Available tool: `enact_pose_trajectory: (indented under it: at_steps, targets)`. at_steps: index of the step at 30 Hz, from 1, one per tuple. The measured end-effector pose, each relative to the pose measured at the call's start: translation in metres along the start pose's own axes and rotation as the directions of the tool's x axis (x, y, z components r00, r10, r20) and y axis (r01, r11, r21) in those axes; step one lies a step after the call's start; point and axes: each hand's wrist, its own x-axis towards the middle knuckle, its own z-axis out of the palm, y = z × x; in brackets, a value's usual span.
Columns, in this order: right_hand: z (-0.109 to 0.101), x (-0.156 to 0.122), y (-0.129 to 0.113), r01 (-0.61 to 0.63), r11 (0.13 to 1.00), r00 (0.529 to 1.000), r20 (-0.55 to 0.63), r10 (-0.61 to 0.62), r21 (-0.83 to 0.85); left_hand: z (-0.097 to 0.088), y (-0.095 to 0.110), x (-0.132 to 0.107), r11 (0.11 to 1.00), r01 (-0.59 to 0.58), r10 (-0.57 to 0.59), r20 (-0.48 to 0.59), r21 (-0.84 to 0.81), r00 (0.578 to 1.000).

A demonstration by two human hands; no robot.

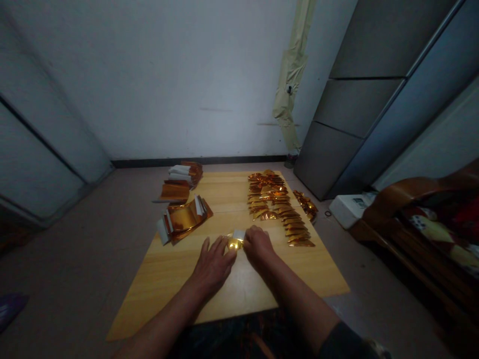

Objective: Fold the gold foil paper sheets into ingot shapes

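The left hand and right hand meet near the middle of the worktop, fingers drawn in and pinching a shiny gold foil piece between them, with a white paper strip showing along its far edge. Just left of the hands and farther up lies a bundle of folded gold foil with white ends. Beyond it sit a flat gold foil pack and another white-and-gold stack, both at the worktop's far left corner. To the right, folded gold foil pieces overlap in long rows, and a loose gold heap lies at the right edge. Farther off stand a white appliance, a wooden-framed seat with a patterned cushion, and a grey metal cabinet.
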Motion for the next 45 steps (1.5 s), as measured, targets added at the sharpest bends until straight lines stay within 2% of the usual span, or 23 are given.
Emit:
enact_pose_trajectory:
  at_steps: [13,19,24,33,40,45]
  targets:
    - [0.000,0.001,-0.001,-0.004,0.999,1.000,-0.002,0.004,0.033,-0.002,0.001,-0.001,0.998,-0.013,0.013,0.010,0.068,1.000]
    - [0.003,0.001,0.000,-0.030,0.998,0.999,-0.024,0.031,0.059,-0.005,0.002,0.000,0.999,-0.002,0.002,0.010,0.046,1.000]
    - [0.005,0.001,0.005,-0.014,0.987,0.999,-0.035,0.020,0.160,-0.005,0.003,0.000,0.999,0.042,-0.042,0.003,-0.001,0.999]
    - [0.016,0.007,0.022,0.047,0.934,0.993,-0.121,-0.004,0.354,-0.007,0.005,0.002,0.995,0.088,-0.086,0.051,-0.050,0.995]
    - [0.013,0.007,0.010,-0.056,0.968,0.993,-0.084,0.079,0.245,-0.008,0.005,0.005,0.988,0.114,-0.105,0.087,-0.100,0.991]
    - [0.011,0.006,0.014,0.006,0.974,0.997,-0.077,0.012,0.228,-0.006,0.002,0.006,0.980,0.135,-0.123,0.090,-0.144,0.988]
